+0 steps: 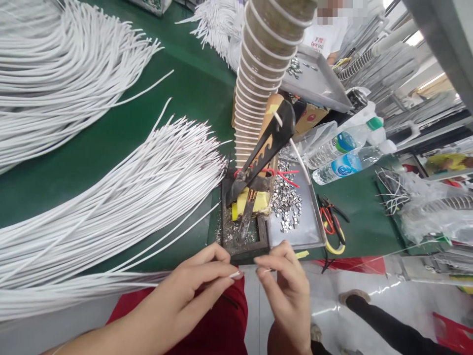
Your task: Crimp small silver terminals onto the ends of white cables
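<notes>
**Both hands pinched shut just in front of the crimper**

The left hand [201,286] is just in front of the crimper [246,207], on the person's side. Its thumb and forefinger are closed on a white wire [236,274], whose tip shows beyond the fingertips. The other fingers are loosely curled beneath. The wire's length is hidden under the hand.

The right hand [290,291] is also just in front of the crimper, facing the left hand and close to it but not touching. Its thumb and forefinger are pressed together at the tips. Something thin and pale shows between them, too small to identify. The remaining fingers are bent and hold nothing visible.

The crimper stands on a dark base at the near edge of the green table [185,88]. Its black lever is raised and slanted.

- A large bundle [111,207] of white wires lies fanned out to the left of the crimper.
- A metal tray [314,236] touches the crimper's right side and carries a heap of small clips [288,202].
- Pliers [332,222] lie just right of the tray.
- Two bottles [347,158] lie on their sides, right of the crimper and further back.
- A ribbed hose [262,64] rises directly behind the crimper.
- Another person [325,34] is beyond the hose, well apart from the crimper.
</notes>
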The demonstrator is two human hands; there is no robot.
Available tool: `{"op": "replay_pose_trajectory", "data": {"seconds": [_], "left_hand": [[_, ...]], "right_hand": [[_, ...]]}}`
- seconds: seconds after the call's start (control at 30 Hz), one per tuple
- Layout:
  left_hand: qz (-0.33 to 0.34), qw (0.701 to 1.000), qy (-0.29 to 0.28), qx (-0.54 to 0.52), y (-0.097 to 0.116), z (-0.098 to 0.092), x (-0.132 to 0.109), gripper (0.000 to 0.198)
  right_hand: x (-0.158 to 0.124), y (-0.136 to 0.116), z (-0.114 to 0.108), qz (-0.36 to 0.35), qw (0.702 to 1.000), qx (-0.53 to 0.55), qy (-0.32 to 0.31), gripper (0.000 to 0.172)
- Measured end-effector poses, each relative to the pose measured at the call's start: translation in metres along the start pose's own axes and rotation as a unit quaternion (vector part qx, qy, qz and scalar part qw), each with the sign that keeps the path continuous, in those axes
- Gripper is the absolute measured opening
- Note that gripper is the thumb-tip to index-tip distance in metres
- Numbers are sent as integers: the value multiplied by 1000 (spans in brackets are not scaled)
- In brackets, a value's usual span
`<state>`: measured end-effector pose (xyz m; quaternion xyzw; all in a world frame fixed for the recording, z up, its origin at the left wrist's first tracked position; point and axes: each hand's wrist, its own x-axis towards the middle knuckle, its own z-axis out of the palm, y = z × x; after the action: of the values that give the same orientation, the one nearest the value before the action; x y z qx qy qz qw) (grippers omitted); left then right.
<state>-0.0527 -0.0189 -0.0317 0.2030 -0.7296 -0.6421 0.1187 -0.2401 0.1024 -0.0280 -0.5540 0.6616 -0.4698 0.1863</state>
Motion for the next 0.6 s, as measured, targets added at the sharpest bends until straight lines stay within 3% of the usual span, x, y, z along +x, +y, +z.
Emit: {"op": "replay_pose_trajectory", "data": {"seconds": [0.17,0.27,0.37,0.47,0.6], "left_hand": [[-81,995,38,-52,-1,4,-3,28],[-127,988,54,-73,-2,7,-4,34],[-125,987,53,-86,-2,8,-1,38],[-119,987,58,-96,-4,7,2,35],[-104,986,67,-111,-10,5,3,35]], "right_hand": [[27,32,-21,9,975,-199,98,14],[49,57,-27,24,964,-245,99,15],[65,74,-29,27,961,-257,94,17],[66,76,-28,16,963,-252,97,19],[47,58,-22,-3,970,-213,116,16]]}}
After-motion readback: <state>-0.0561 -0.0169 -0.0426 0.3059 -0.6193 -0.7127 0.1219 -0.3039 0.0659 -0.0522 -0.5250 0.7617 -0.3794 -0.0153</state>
